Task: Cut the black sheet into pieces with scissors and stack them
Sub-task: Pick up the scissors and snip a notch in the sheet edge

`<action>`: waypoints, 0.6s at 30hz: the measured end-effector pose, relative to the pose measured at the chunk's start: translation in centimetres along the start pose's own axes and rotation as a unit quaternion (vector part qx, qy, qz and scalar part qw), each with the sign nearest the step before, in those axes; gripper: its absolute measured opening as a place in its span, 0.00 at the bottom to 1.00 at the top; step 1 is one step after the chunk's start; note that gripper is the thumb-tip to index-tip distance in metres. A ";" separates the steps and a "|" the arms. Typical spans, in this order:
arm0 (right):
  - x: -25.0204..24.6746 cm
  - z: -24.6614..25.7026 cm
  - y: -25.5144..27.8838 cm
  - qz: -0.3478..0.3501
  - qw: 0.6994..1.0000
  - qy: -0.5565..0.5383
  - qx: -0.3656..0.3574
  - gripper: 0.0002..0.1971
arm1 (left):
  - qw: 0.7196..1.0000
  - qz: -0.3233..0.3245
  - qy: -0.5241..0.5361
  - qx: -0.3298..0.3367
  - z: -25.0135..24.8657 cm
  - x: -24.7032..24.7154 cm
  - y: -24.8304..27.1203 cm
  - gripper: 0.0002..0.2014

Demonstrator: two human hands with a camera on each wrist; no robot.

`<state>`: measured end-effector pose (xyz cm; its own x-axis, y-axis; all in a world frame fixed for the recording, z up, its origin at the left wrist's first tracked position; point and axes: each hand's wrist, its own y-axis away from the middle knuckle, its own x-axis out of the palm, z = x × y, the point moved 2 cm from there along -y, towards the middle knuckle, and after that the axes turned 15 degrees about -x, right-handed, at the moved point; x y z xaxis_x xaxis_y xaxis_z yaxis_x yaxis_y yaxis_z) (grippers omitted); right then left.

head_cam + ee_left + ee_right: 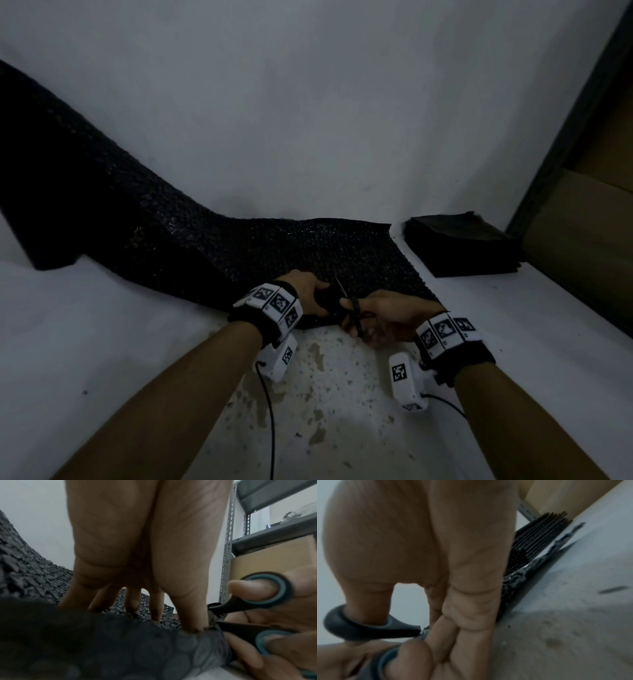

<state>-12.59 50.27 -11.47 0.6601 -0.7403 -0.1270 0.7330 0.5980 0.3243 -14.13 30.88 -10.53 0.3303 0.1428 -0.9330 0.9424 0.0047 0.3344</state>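
At the near edge: both hands meet over the sheet's front border, on a white floor with a worn, speckled patch nearest the person.
Sheet: the black bubbled sheet runs as a long band from the far left, where it rises against the wall, down to the hands; its right end lies flat, with a jagged cut edge.
Left hand: the left hand grasps the sheet's near edge, fingers on top and thumb pressing the fold, as the left wrist view shows.
Right hand: the right hand grips the scissors, thumb through one loop and fingers curled through the other.
Scissors: the scissors have black handles with blue-lined loops; the blades point away from the person and stand at the sheet's edge, just beside the left thumb. How far the blades are parted cannot be told.
Stack: a stack of cut black pieces sits on the floor to the right of the sheet's end, apart from it by a narrow strip of floor; its layered edges show in the right wrist view.
Surroundings: a metal shelf with a cardboard box stands at the right, behind the stack.
Wrists: each wrist carries a black band with white marker tiles and a cabled white camera unit.
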 end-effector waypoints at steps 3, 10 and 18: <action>-0.2 0.1 -0.5 0.008 1.000 0.017 0.006 0.31 | 1.000 0.004 -0.001 -0.001 0.1 0.0 -0.2 0.31; -0.5 -0.5 -1.2 -0.017 0.999 0.030 -0.022 0.27 | 1.000 -0.001 -0.016 0.011 0.2 0.0 -0.6 0.29; -0.4 -0.8 -1.0 -0.018 0.999 0.022 -0.036 0.25 | 0.999 0.010 -0.035 0.007 0.9 -1.9 -0.9 0.29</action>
<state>-13.48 50.22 -12.46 0.6387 -0.7484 -0.1788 0.7650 0.5928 0.2515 -15.56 29.71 -9.18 0.3519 0.0735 -0.9331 0.9359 -0.0116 0.3521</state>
